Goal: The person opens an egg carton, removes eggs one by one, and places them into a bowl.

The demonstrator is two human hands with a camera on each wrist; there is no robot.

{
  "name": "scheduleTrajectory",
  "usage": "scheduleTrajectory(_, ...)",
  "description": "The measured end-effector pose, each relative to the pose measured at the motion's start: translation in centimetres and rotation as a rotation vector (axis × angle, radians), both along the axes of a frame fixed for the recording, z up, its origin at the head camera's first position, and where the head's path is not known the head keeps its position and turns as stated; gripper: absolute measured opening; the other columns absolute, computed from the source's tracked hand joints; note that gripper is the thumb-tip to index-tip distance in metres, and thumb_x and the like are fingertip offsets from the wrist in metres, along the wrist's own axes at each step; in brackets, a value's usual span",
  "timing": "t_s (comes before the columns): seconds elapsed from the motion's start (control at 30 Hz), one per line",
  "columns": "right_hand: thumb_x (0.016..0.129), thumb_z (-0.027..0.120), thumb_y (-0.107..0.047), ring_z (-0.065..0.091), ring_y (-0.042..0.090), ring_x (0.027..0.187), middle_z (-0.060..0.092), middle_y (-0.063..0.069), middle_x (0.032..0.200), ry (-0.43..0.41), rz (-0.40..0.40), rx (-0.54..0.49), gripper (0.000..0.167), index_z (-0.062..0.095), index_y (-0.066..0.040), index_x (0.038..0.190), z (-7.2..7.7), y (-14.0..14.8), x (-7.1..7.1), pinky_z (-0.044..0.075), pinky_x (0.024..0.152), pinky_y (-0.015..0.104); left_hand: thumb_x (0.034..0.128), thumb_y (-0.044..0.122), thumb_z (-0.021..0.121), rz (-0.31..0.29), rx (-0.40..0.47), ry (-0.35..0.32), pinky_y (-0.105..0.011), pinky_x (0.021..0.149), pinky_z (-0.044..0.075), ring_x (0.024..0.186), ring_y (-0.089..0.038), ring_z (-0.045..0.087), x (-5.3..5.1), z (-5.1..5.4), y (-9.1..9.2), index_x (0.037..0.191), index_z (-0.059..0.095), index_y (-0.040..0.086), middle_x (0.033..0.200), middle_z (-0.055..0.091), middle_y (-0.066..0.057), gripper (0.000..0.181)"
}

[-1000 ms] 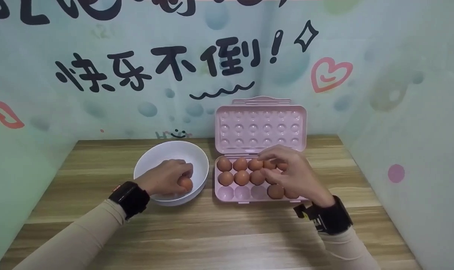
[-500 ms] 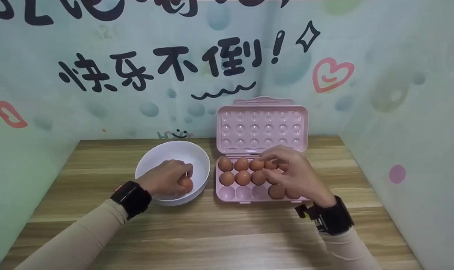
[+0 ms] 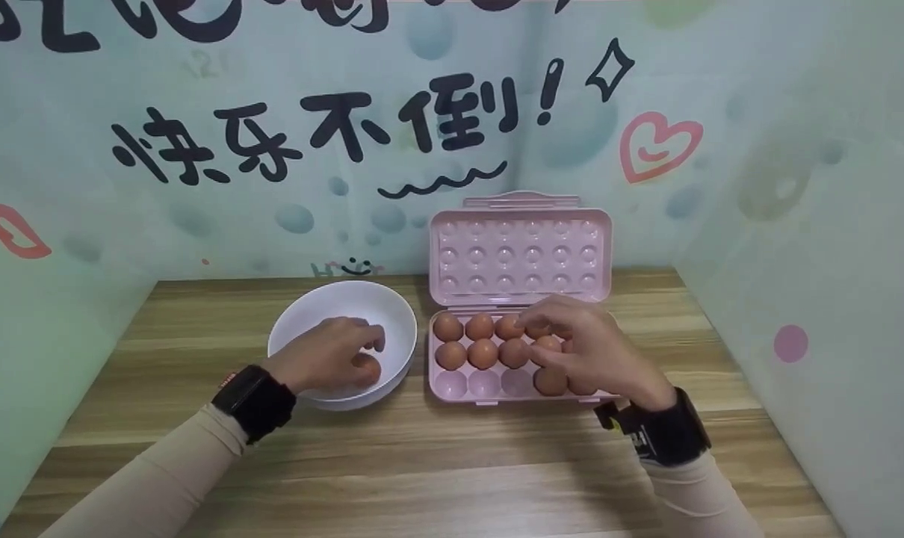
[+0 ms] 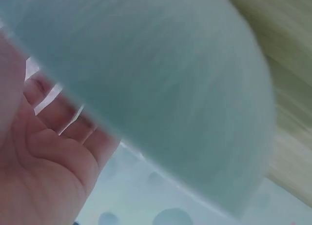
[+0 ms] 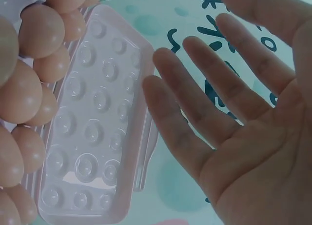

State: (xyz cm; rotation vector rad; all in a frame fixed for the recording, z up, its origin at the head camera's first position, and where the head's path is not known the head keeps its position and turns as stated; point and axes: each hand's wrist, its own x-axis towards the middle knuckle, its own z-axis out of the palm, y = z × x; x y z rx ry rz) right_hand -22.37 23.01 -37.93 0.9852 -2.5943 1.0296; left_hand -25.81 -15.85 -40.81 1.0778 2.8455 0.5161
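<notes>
In the head view, my left hand (image 3: 325, 355) reaches into a white bowl (image 3: 284, 321). A brown egg (image 3: 367, 370) lies by its thumb, partly covered. A gap shows between the index finger and that egg. The left wrist view shows the fingers extended apart behind the bowl's wall (image 4: 170, 88); the egg is hidden there. My right hand (image 3: 590, 347) hovers over the right part of a pink egg box (image 3: 444, 396). Its fingers are spread with nothing in them, as the right wrist view shows. Several brown eggs (image 3: 483, 354) fill the two back rows, partly hidden by the hand.
The box's lid (image 3: 519, 254) stands raised against the printed backdrop (image 3: 273, 224). Three front-row cups (image 3: 484, 385) at the left hold no egg. Bowl and box stand side by side on a wood-grain table (image 3: 422, 471).
My right hand has shifted slightly to the right and down over the box. My left hand stays in the bowl; less of the egg by its thumb shows now.
</notes>
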Motion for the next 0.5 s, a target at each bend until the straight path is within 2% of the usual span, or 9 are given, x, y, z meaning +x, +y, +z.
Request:
scheduleTrajectory(0.1, 0.087, 0.081, -0.002, 0.065, 0.013, 0.098, 0.074, -0.010, 0.107, -0.009, 0.003, 0.031, 0.030, 0.078, -0.018, 0.112, 0.0, 0.4, 0.0, 0.055, 0.086, 0.032, 0.0837, 0.006, 0.073, -0.001, 0.045, 0.029, -0.035, 0.074, 0.048, 0.078, -0.019, 0.053, 0.2, 0.7, 0.3, 0.103, 0.069, 0.006, 0.088, 0.066, -0.006, 0.020)
scheduleTrajectory(0.27, 0.088, 0.080, -0.001, 0.065, 0.015, 0.095, 0.073, -0.009, 0.106, -0.080, 0.008, 0.063, 0.032, 0.078, -0.018, 0.115, 0.0, 1.1, -0.1, 0.056, 0.084, 0.035, 0.0908, 0.012, 0.078, 0.003, 0.117, 0.114, -0.042, 0.088, 0.055, 0.092, -0.024, 0.064, 1.0, 1.7, 1.0, 0.108, 0.070, 0.009, 0.100, 0.071, -0.004, 0.019)
scheduleTrajectory(0.37, 0.088, 0.079, 0.000, 0.064, 0.014, 0.094, 0.072, -0.009, 0.104, -0.090, 0.013, 0.082, 0.030, 0.077, -0.017, 0.113, -0.1, 1.4, -0.2, 0.055, 0.084, 0.036, 0.0935, 0.014, 0.078, -0.017, 0.167, 0.163, -0.044, 0.094, 0.056, 0.100, -0.025, 0.067, 1.7, 2.0, 1.6, 0.111, 0.070, 0.008, 0.106, 0.072, -0.005, 0.020)
scheduleTrajectory(0.5, 0.088, 0.079, 0.002, 0.064, 0.019, 0.095, 0.071, -0.005, 0.100, -0.099, 0.005, 0.114, 0.027, 0.075, -0.015, 0.109, -0.3, 1.6, -0.4, 0.056, 0.085, 0.040, 0.0943, 0.014, 0.079, -0.033, 0.235, 0.198, -0.042, 0.095, 0.058, 0.103, -0.024, 0.067, 2.6, 2.2, 2.8, 0.112, 0.072, 0.007, 0.108, 0.073, -0.005, 0.021)
